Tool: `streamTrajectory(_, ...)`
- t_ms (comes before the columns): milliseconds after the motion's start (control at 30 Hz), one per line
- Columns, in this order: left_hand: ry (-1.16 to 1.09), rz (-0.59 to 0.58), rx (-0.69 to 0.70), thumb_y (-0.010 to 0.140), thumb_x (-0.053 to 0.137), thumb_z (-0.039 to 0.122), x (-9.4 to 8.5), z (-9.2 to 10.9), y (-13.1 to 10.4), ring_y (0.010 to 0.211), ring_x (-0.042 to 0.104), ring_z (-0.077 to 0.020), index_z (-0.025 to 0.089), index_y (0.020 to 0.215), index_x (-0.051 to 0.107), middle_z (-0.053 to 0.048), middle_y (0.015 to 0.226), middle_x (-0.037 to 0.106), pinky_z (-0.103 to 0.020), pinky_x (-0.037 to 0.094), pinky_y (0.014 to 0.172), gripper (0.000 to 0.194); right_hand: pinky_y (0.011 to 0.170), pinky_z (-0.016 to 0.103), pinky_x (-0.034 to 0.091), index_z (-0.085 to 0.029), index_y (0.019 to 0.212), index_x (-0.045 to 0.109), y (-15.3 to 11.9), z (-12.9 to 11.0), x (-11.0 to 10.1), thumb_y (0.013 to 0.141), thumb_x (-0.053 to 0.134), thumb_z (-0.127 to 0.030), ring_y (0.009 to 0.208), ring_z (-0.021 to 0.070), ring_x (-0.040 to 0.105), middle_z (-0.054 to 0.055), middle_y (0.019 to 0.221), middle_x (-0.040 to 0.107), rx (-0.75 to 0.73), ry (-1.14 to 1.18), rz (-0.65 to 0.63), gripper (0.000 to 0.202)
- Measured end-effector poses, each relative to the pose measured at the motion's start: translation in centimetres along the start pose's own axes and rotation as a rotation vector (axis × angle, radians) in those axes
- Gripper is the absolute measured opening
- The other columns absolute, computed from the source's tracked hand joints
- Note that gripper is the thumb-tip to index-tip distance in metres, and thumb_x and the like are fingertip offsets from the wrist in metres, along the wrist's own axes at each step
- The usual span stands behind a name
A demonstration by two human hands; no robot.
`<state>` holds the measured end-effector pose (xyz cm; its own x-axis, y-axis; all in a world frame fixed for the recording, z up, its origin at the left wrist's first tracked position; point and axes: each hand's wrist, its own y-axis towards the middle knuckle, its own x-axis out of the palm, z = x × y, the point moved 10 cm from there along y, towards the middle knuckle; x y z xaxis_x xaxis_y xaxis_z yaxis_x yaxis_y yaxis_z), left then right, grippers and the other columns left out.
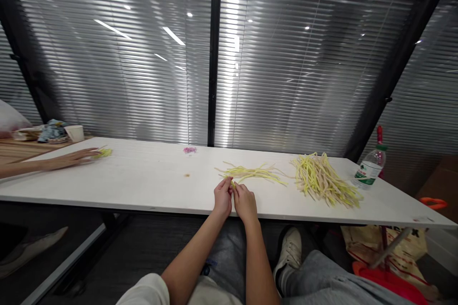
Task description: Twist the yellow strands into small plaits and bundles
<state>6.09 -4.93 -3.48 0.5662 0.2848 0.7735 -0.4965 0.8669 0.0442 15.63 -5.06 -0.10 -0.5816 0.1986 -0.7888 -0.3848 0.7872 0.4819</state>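
My left hand (223, 196) and my right hand (245, 201) meet at the front edge of the white table (143, 178). Between their fingertips they pinch a small yellow strip (232, 184), mostly hidden by the fingers. Just beyond my hands lies a loose, thin row of yellow and beige strips (250, 172). A big heap of similar strips (324, 178) spreads out to the right. Toward the back edge rests a small pink pile (190, 150).
Another person's hand (77, 156) reaches in from the left to a small yellow bundle (104, 152). A plastic bottle (370, 167) stands at the right. A paper cup (75, 133) and crumpled cloth (53, 130) sit at the far left. Blinds rise behind the table.
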Motion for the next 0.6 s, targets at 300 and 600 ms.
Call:
streamTrajectory(300,0.039,-0.017,0.008,0.056,0.08,0.032,0.05,0.02,0.05,0.048,0.037,-0.0019,0.009,0.075,0.068,0.004,0.056,0.05,-0.016,0.027,0.046,0.032,0.069,0.027,0.033,-0.021,0.098,0.058,-0.02,-0.13,-0.15,0.095,0.03,-0.021,0.087,0.0169,0.058,0.005,0.094,0.063,0.037,-0.044,0.006,0.028)
streamTrajectory(600,0.063,-0.036,0.018,0.057,0.08,0.033,0.17,-0.02,0.11,0.049,0.037,-0.0027,0.01,0.075,0.068,0.003,0.057,0.05,-0.017,0.029,0.047,0.032,0.069,0.029,0.031,-0.02,0.093,0.055,-0.14,-0.03,-0.18,0.094,0.031,-0.018,0.087,0.0182,0.057,0.005,0.093,0.063,0.083,-0.086,0.005,0.024)
